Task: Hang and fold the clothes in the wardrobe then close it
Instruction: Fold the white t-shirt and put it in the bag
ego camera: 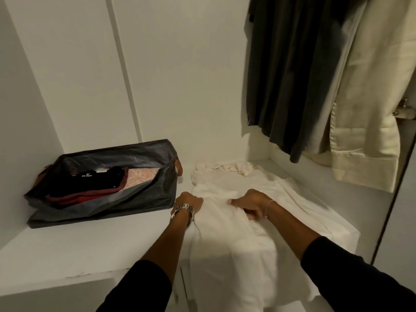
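On the white shelf [67, 255] lies one white shirt [236, 221], its bottom end hanging over the front edge. Two hands press on it: the left hand [188, 202] pinches its side edge, and the right hand [248, 202] has its fingers curled into the cloth. One dark bag [108, 188] of folded clothes sits beside it. Two clothes hang above, one dark coat [292, 75] and one cream jacket [371, 97].

Dim, warm, even light; source unseen. White wardrobe wall [180, 75] reads grey-cream, darker in left corner. Soft shadow under hanging dark garment [292, 75] and beside storage bag [101, 183]. No glare. Overall softness, slight motion blur on white garment [236, 221] near bottom. Wide-angle bending: panel lines lean toward edges.
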